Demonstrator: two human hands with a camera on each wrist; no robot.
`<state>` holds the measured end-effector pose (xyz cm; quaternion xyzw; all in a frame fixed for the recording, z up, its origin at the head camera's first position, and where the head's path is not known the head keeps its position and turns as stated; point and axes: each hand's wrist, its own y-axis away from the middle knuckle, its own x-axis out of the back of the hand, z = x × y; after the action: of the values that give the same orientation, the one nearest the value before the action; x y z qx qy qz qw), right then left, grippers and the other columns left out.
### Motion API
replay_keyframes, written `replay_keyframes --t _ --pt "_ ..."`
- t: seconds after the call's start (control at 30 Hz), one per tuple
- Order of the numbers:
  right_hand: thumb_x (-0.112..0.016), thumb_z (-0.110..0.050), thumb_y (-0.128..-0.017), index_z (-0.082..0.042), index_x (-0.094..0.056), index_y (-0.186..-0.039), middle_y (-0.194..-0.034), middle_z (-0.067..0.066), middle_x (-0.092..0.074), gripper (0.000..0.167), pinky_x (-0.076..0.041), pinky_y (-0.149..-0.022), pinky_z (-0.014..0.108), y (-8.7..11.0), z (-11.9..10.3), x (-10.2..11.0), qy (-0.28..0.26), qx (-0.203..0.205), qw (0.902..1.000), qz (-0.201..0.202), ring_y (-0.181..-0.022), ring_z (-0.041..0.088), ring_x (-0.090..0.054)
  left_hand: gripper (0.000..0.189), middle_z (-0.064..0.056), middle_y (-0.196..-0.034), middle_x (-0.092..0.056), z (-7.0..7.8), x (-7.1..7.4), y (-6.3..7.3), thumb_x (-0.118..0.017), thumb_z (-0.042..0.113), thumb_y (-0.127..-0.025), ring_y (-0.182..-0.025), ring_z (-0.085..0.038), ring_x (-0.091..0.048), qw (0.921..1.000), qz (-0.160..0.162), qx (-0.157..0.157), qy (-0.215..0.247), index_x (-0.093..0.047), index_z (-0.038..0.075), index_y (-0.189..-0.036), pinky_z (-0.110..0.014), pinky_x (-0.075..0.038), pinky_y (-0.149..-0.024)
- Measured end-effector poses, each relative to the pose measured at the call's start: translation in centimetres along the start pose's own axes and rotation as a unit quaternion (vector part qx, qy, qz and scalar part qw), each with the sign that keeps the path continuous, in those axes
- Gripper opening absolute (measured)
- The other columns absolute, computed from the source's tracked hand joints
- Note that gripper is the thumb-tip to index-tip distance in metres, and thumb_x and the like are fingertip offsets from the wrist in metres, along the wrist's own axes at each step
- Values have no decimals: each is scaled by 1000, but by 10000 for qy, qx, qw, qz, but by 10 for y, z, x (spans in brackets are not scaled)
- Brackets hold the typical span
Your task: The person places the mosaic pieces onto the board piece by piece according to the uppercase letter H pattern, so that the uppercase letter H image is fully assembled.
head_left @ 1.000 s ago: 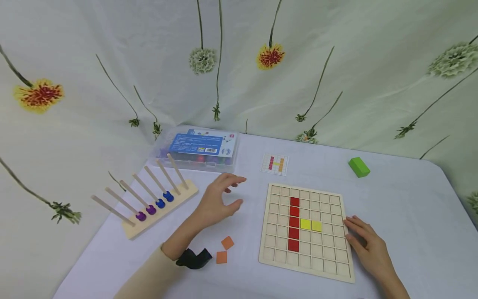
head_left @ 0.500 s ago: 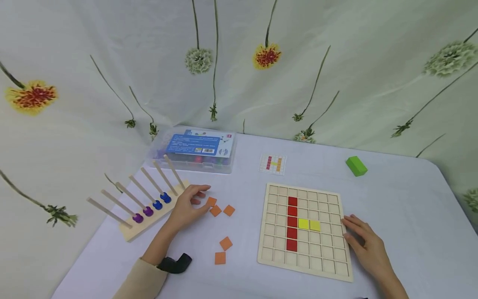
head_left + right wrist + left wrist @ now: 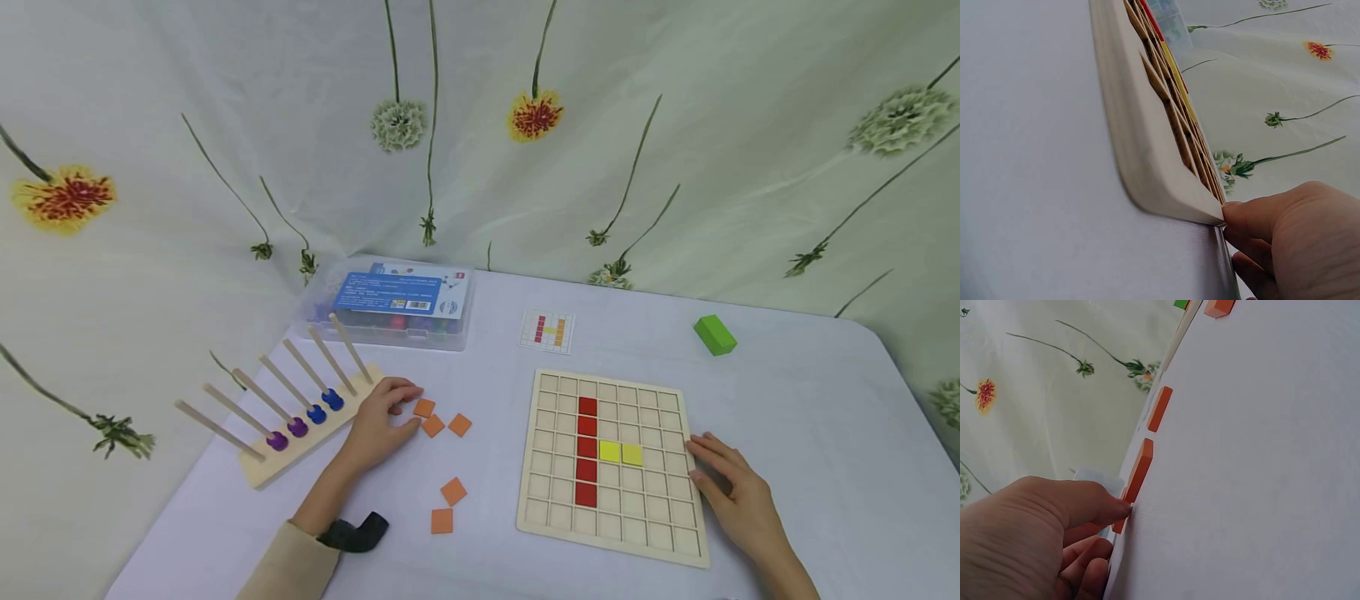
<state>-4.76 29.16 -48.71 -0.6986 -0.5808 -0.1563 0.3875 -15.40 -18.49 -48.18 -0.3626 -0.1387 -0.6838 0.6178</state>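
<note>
My left hand (image 3: 378,421) is low over the table at the left, thumb and index finger spread beside an orange square tile (image 3: 424,407). In the left wrist view the thumb overlaps an orange tile (image 3: 1120,520). Two more orange tiles, one beside the thumb (image 3: 432,426) and one to its right (image 3: 460,424), lie flat. My right hand (image 3: 738,492) rests against the right edge of a wooden grid board (image 3: 528,512), its thumb at that edge in the right wrist view. The board carries a column of red tiles (image 3: 587,447) and two yellow tiles (image 3: 621,452).
Two orange tiles (image 3: 442,521) lie nearer the front. Left stands a wooden peg rack (image 3: 262,475) with purple and blue beads. A clear plastic box (image 3: 442,337) is at the back, a pattern card (image 3: 536,342) behind the board and a green block (image 3: 716,334) at the back right.
My left hand has moved left and come down, uncovering three orange tiles it hid before. The right hand stays at the board's edge, and the board's tiles are the same.
</note>
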Motion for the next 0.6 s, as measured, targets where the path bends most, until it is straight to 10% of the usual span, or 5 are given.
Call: replay_keyframes --t 0.6 --pt "-67 2 -87 5 -64 -120 -131 23 -58 34 -9 -108 3 0 0 0 -30 19 10000 -5 -127 -26 -22 28 -9 -115 -61 -4 -5 1 -78 5 -80 -107 -25 -59 9993 99 -223 -284 -72 2 -107 -35 -53 -85"
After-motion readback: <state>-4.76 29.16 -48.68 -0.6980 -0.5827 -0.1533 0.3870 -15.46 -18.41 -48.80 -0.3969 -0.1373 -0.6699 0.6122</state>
